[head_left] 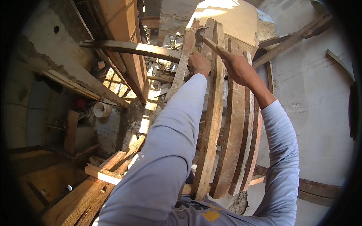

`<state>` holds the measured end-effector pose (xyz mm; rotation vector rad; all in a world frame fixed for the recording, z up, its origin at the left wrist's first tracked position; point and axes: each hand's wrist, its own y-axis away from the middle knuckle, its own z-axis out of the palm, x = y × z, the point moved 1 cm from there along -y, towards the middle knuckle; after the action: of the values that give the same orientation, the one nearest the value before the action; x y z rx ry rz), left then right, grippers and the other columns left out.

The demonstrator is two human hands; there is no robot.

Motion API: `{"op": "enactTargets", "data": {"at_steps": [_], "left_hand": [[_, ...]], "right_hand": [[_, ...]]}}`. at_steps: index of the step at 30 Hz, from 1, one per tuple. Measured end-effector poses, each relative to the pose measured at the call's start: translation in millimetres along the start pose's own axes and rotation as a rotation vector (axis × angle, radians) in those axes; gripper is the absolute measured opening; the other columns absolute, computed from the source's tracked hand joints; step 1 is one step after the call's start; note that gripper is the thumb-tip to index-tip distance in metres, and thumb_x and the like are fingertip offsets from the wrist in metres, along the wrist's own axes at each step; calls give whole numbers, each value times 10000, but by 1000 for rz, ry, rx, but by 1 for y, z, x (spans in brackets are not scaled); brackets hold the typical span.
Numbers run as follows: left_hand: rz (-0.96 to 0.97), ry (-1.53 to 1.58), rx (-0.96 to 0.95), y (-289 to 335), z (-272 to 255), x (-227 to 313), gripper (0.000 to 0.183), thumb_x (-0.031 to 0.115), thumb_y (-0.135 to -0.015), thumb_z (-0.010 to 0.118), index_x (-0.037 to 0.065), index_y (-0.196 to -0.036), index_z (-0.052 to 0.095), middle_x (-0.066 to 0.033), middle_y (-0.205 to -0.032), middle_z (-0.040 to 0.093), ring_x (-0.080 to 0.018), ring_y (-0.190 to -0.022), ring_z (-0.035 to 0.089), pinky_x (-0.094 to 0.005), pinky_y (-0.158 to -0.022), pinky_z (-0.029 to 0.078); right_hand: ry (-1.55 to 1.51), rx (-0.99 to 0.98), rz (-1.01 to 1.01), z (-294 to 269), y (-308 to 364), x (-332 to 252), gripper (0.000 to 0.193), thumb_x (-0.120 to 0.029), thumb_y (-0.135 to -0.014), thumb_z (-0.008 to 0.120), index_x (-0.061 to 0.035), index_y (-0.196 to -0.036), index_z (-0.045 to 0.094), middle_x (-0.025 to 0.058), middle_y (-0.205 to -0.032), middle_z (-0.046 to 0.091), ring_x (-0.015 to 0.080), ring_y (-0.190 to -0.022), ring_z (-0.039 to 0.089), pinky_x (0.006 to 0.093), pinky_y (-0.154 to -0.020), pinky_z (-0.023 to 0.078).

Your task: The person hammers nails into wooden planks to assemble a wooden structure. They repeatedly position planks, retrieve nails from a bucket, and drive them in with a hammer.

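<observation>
My right hand [240, 68] is closed around the wooden handle of a claw hammer [213, 46]. The hammer's dark metal head sits just above my left hand, close over the boards. My left hand [199, 63] is curled shut at the far part of a narrow plank [183, 69]; whatever its fingers pinch, if anything, is hidden. Between my arms a long squared timber [211, 132] runs away from me. Beside it on the right lie a wider worn board [230, 139] and several thinner strips, side by side with gaps between.
A curved wooden beam [132, 46] juts in from the left. Pale plywood [230, 17] lies beyond the boards. Rough timbers [81, 196] stand at lower left. Far below, a white bucket [102, 109] and rubble show. A grey wall [301, 101] rises at right.
</observation>
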<state>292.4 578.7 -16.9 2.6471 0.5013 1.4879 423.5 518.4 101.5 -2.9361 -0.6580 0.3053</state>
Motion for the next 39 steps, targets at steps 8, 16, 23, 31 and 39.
{"op": "enactTargets", "data": {"at_steps": [8, 16, 23, 31, 39], "left_hand": [[56, 42, 27, -1, -3, -6, 435, 397, -935, 768, -12, -1079, 728, -245, -1133, 728, -414, -1082, 708, -503, -895, 577], [48, 39, 16, -6, 1, -8, 419, 389, -934, 774, -4, -1078, 747, -241, -1127, 738, -424, -1070, 714, -502, -893, 577], [23, 68, 3, 0, -5, -3, 418, 383, -926, 786, -1, -1087, 753, -246, -1113, 740, -424, -1053, 722, -504, -864, 584], [19, 66, 16, 0, -2, -4, 401, 378, -916, 801, -9, -1015, 772, -253, -1070, 746, -416, -1015, 736, -491, -836, 593], [47, 78, -16, 2, -2, -7, 521, 459, -925, 768, -54, -1015, 754, -265, -1073, 744, -409, -1028, 732, -463, -869, 587]], "right_hand": [[23, 109, -26, -1, -9, -15, 585, -97, -1042, 515, -165, -1608, 381, 289, -824, 669, 489, -757, 647, 559, -692, 483], [-75, 184, -14, -5, -9, -25, 554, -119, -1058, 512, -157, -1599, 397, 284, -780, 655, 496, -720, 635, 560, -681, 481], [2, -104, 74, -12, -10, -18, 502, -155, -1069, 497, -106, -1565, 440, 318, -958, 681, 515, -888, 651, 555, -806, 504], [60, -156, 20, -2, -13, -1, 485, -151, -1071, 492, -88, -1550, 458, 314, -952, 683, 504, -867, 646, 542, -789, 489], [40, -169, 96, -8, -16, -14, 502, -122, -1050, 496, -82, -1548, 460, 339, -1068, 680, 520, -984, 652, 543, -866, 516]]}}
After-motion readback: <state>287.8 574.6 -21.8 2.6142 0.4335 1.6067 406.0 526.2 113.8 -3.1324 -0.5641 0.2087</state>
